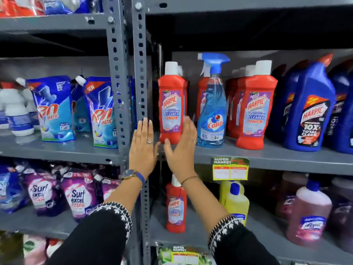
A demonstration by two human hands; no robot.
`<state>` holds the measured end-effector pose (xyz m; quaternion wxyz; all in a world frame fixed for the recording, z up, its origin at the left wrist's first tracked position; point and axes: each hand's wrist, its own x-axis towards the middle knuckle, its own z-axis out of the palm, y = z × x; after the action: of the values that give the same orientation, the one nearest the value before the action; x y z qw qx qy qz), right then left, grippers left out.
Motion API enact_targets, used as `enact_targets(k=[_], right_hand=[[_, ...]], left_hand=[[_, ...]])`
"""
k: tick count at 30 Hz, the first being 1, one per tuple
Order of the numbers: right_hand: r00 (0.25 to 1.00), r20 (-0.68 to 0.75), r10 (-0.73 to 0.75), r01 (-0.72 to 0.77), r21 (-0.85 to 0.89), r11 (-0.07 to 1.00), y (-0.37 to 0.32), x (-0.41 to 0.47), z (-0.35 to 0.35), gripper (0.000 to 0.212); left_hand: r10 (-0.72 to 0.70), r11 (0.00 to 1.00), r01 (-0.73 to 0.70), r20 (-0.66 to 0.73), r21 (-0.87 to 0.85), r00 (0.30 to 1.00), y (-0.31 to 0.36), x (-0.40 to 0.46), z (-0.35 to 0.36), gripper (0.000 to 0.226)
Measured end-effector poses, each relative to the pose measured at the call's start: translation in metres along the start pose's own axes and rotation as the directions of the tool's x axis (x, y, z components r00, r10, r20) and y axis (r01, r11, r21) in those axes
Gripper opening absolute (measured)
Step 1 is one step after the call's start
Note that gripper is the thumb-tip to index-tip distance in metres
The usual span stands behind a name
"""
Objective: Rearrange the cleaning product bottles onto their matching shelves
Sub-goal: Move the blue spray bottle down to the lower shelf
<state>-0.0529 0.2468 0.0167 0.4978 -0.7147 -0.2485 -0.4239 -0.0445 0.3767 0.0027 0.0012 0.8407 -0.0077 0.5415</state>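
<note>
Both grips are wide and hold nothing: the left hand [142, 148] lies flat before the grey upright [140, 73], the right hand [182, 148] just beside the red Harpic bottle [171, 104]. That bottle stands upright on the middle shelf [267, 159], left of the blue Colin spray bottle [212, 111].

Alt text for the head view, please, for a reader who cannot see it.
Both open hands, left hand and right hand, reach toward a red Harpic bottle on the middle shelf, holding nothing. A blue Colin spray bottle stands among more red Harpic bottles there; another red Harpic stands one shelf below.
</note>
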Motion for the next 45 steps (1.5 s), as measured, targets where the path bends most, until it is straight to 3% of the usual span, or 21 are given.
enact_targets(k=[5, 10, 16, 22, 29, 36, 42, 45], right_hand=[[0.959, -0.285, 0.009, -0.05, -0.135, 0.99, 0.005, 0.074, 0.003, 0.083], [0.857, -0.499, 0.127, -0.291, -0.266, 0.919, 0.02, 0.098, 0.002, 0.092], [0.743, -0.602, 0.291, -0.529, -0.262, 0.807, 0.036, 0.096, 0.002, 0.102], [0.71, -0.645, 0.282, -0.513, -0.2, 0.835, 0.041, 0.096, 0.0, 0.088], [0.77, -0.56, 0.305, -0.415, -0.076, 0.907, 0.035, 0.092, -0.002, 0.082], [0.775, -0.456, 0.438, -0.364, 0.245, 0.899, 0.021, 0.086, -0.003, 0.069], [0.837, -0.212, 0.504, -0.337, 0.525, 0.782, 0.003, 0.074, -0.027, 0.031], [0.826, 0.032, 0.563, -0.409, 0.722, 0.558, -0.004, 0.066, -0.037, 0.033]], left_hand=[[0.054, 0.997, -0.058, -0.078, -0.053, 0.995, -0.006, -0.001, 0.018, 0.067], [0.096, 0.99, -0.11, -0.146, -0.086, 0.985, -0.01, -0.003, 0.027, 0.067], [0.117, 0.982, -0.141, -0.182, -0.126, 0.976, -0.012, -0.006, 0.032, 0.059], [0.11, 0.983, -0.136, -0.203, -0.12, 0.973, -0.011, -0.006, 0.031, 0.07], [0.118, 0.983, -0.144, -0.213, -0.111, 0.97, -0.01, -0.005, 0.03, 0.071], [0.12, 0.983, -0.146, -0.221, -0.109, 0.968, -0.01, -0.005, 0.028, 0.071], [0.115, 0.984, -0.141, -0.214, -0.111, 0.97, -0.009, -0.006, 0.027, 0.07], [0.113, 0.985, -0.137, -0.213, -0.102, 0.971, -0.01, -0.004, 0.027, 0.07]])
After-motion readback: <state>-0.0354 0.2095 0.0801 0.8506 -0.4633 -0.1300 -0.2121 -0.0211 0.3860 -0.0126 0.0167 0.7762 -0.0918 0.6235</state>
